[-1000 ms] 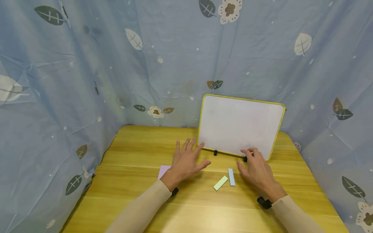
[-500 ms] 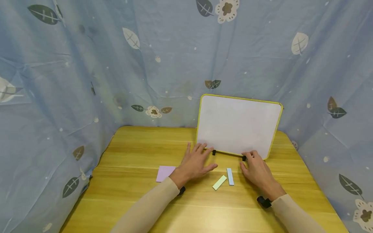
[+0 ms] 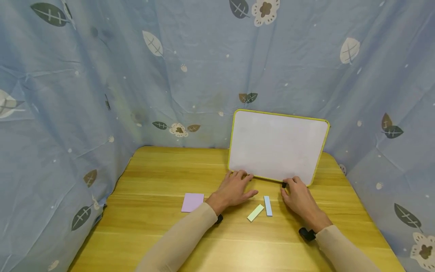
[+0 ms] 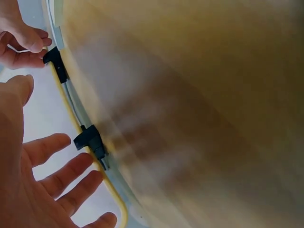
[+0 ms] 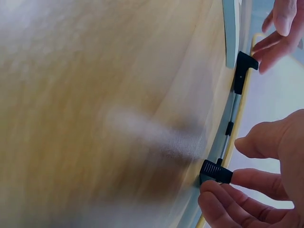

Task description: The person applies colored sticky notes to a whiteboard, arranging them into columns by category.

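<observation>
A white dry-erase board (image 3: 276, 145) with a yellow frame stands tilted back near the table's rear right. My left hand (image 3: 233, 189) reaches to its lower left edge, fingers spread. In the left wrist view those fingertips lie beside one black plastic foot (image 4: 90, 138) under the frame, which the hand hides in the head view. My right hand (image 3: 300, 195) is at the other black foot (image 5: 216, 172); in the right wrist view the index fingertip touches it, other fingers lie just below, and the thumb stands apart.
Between the hands, a pale green strip (image 3: 255, 213) and a light blue strip (image 3: 268, 206) lie on the wooden table (image 3: 153, 177). A square lilac pad (image 3: 192, 202) lies left of the left hand. A blue patterned curtain (image 3: 200, 68) surrounds the table.
My left hand has moved right and up to the board's lower edge, uncovering the lilac pad and covering the left foot. The right hand has barely shifted, staying at the right foot.
</observation>
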